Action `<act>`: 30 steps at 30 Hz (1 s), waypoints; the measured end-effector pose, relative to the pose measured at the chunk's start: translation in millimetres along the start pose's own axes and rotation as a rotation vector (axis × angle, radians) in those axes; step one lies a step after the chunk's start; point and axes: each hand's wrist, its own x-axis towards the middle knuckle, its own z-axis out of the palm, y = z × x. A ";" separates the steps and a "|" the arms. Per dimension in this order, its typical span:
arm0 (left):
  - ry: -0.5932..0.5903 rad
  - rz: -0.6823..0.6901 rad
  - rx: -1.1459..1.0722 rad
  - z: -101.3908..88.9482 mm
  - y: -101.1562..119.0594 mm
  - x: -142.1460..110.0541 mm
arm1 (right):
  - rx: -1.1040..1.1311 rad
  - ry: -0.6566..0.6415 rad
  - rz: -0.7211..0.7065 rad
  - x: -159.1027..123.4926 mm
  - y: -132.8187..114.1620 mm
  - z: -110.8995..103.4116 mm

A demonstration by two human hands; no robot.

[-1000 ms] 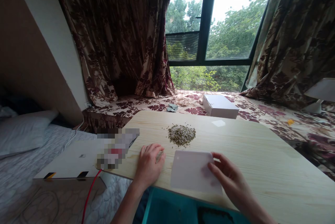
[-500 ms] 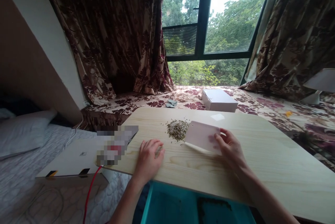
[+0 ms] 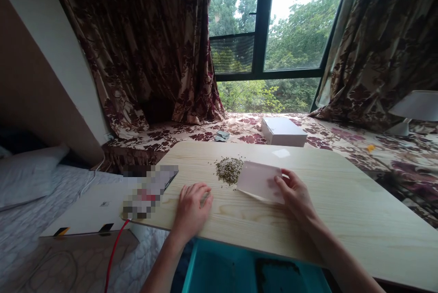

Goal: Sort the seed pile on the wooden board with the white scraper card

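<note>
On the pale wood-grain table (image 3: 246, 224) lies a loose pile of small greenish-brown, seed-like grains (image 3: 228, 172), with whitish bits among them and a few scattered around. My right hand (image 3: 294, 192) grips the right end of a thin, translucent whitish plastic sheet (image 3: 256, 181), thumb on its near face. The sheet is held tilted, its left edge beside the right side of the pile. My left hand (image 3: 194, 204) rests on the tabletop, near and left of the pile, palm down with its fingers loosely bent and nothing visible in them.
A turquoise bin (image 3: 219, 265) sits below the table's near edge. At the left table corner is a blurred-out item (image 3: 147, 195) with a red cable (image 3: 114, 247). A white box (image 3: 284, 131) and a small grey-blue cloth (image 3: 222, 136) lie on the window ledge behind.
The whole view has shifted slightly, so things appear a little farther left. Both hands keep nearly the same pose, and the sheet stays beside the pile.
</note>
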 end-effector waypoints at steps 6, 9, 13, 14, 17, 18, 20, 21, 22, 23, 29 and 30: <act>0.003 0.006 0.014 0.7 -0.6 0.3 | 0.027 0.009 0.021 0.7 -1.2 2.2; -0.013 0.004 0.011 1.3 -1.3 0.5 | 0.030 0.009 0.028 0.6 -1.7 2.4; -0.010 0.013 0.009 1.9 -2.1 0.7 | 0.036 0.021 0.020 0.0 -1.1 2.4; -0.004 0.018 0.009 2.0 -2.2 0.7 | 0.033 0.008 0.014 -0.1 -0.6 2.6; 0.006 0.026 0.008 1.9 -2.1 0.6 | 0.020 -0.045 -0.004 -0.4 1.2 3.2; 0.005 0.024 0.008 1.8 -2.0 0.5 | 0.013 -0.054 -0.005 -0.4 1.6 3.1; 0.001 0.018 0.010 1.4 -1.6 0.3 | -0.006 -0.041 -0.003 -0.3 1.7 2.2; 0.000 0.016 0.010 1.3 -1.4 0.3 | -0.017 -0.023 -0.004 -0.3 1.4 1.4; 0.001 0.016 0.011 1.2 -1.3 0.2 | -0.026 -0.003 -0.007 -0.2 0.9 0.7; 0.003 0.017 0.010 1.1 -1.3 0.1 | -0.031 0.016 -0.011 -0.1 0.5 0.0; 0.013 0.024 0.014 1.2 -1.3 0.3 | -0.008 -0.006 -0.047 0.8 0.9 1.6; 0.011 0.024 0.015 1.3 -1.4 0.3 | -0.001 -0.022 -0.052 0.8 1.5 2.5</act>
